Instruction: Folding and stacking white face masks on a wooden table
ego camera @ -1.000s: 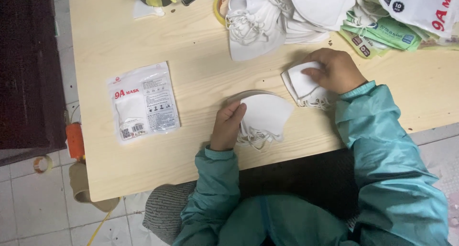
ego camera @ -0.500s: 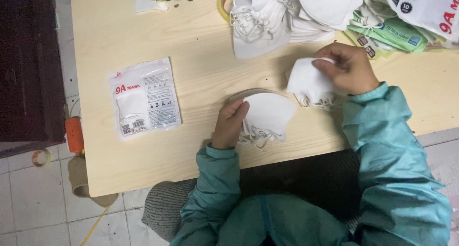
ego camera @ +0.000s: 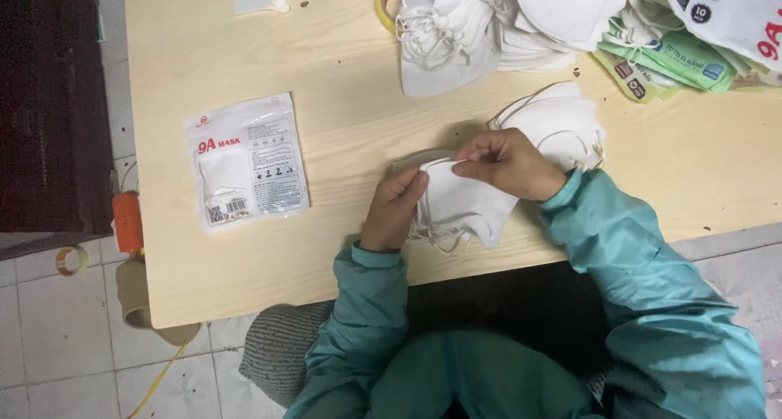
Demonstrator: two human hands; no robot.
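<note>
White folded mask (ego camera: 456,203) on the table (ego camera: 342,101), pinched at its upper edge between left hand (ego camera: 395,211) and right hand (ego camera: 509,165).

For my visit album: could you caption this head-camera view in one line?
Both hands, left hand and right hand, pinch a white face mask on a pale wooden table.

A small packing workshop. Loose white masks (ego camera: 489,28) pile at the tabletop's (ego camera: 342,248) far edge beside printed pouches (ego camera: 676,57). One sealed packet (ego camera: 247,160) lies near its left edge.
</note>
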